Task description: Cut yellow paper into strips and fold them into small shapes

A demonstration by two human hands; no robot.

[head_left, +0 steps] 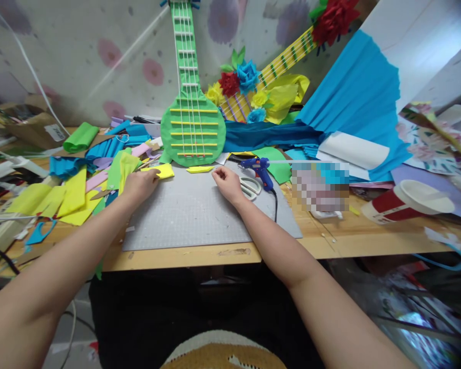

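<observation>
My left hand is closed at the left of the grey cutting mat, its fingertips on a folded piece of yellow crepe paper. My right hand hovers over the mat with thumb and fingers pinched together; whether something small is between them I cannot make out. Close to its fingertips a narrow yellow paper strip lies flat. Scissors with pale handles are beside the right wrist, partly covered by it. Behind both hands stands a green paper-covered toy guitar with white strings and yellow bars, leaning upright.
A blue glue gun rests right of the scissors, its cord trailing down the cutting mat. Crepe paper scraps crowd the left. A yellow guitar with paper flowers, a blue paper sheet and a paper cup occupy the right.
</observation>
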